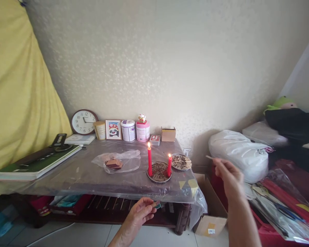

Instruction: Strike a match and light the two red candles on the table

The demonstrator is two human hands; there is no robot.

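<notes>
Between finger and thumb my right hand (229, 178) pinches a thin pale matchstick (209, 157), off the table's right end. My left hand (140, 212), low in front of the table's edge, is closed on a small brown striker strip (156, 203), partly hidden by the fingers. Two lit red candles stand upright on a speckled round metal plate: a taller candle (149, 163) at its left and a shorter candle (169, 167) at its right. Behind to the right, a second plate (175, 166) holds many matchsticks (186, 162). Similar brown strips (114, 164) lie stacked on a clear plastic bag (132, 161).
Along the wall stand a clock (84, 122), a framed panda picture (113, 129), two tins, and a small cardboard box (168, 134). A green book (41, 161) lies left on the plastic-covered table (98, 183). White bags (238, 154) and an open carton (211, 219) are at right.
</notes>
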